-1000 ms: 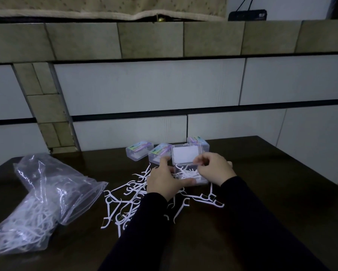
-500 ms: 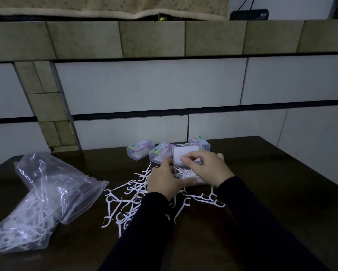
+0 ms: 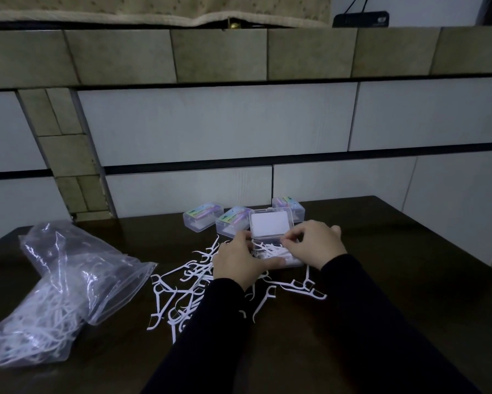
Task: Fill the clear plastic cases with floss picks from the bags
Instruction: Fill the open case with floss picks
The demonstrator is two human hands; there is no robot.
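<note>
I am packing floss picks into the small clear plastic case (image 3: 270, 253) with its lid propped open, which sits on the dark wooden tabletop (image 3: 395, 251) directly between my hands. My left hand (image 3: 240, 258) grips the case's left side, the thumb lying along its front edge to steady it. My right hand (image 3: 313, 245) is curled over the case's right side, its fingertips pinched at the white floss picks (image 3: 272, 250) piled inside, seemingly tucking them down; I cannot tell exactly which pick they hold. The case looks close to full, so next I judge the picks must lie flat enough for the lid to fold down and snap. A scatter of loose white floss picks (image 3: 182, 291) lies just left of and in front of the case, and the crumpled clear plastic bag (image 3: 68, 280) of picks lies well apart to the left.
</note>
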